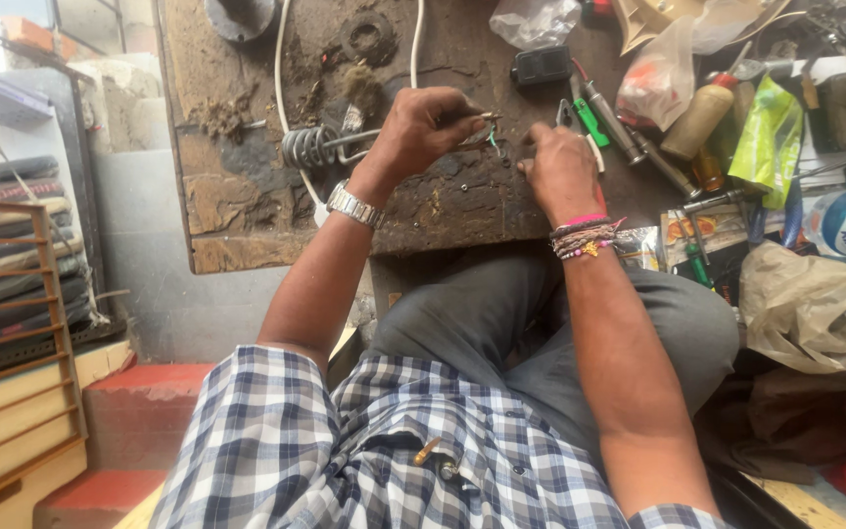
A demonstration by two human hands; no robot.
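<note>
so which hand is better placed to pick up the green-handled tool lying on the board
Right. The right hand rests on the board right beside the green-handled tool. The left hand is farther off and already pinches a thin wire by the coil.

A coiled metal heating element (311, 147), grey and tightly wound like a spring, lies on its side on the worn, grimy wooden surface (237, 211), its two straight metal legs running rightward toward the left hand (421, 132). A white cord (280, 83) loops from the coil's end up across the surface. At the far end of the legs, thin wire ends (491, 139), one with green insulation, stick out just past the left hand's fingertips and sit close to the right hand (560, 168); finer detail there is too small to tell.
</note>
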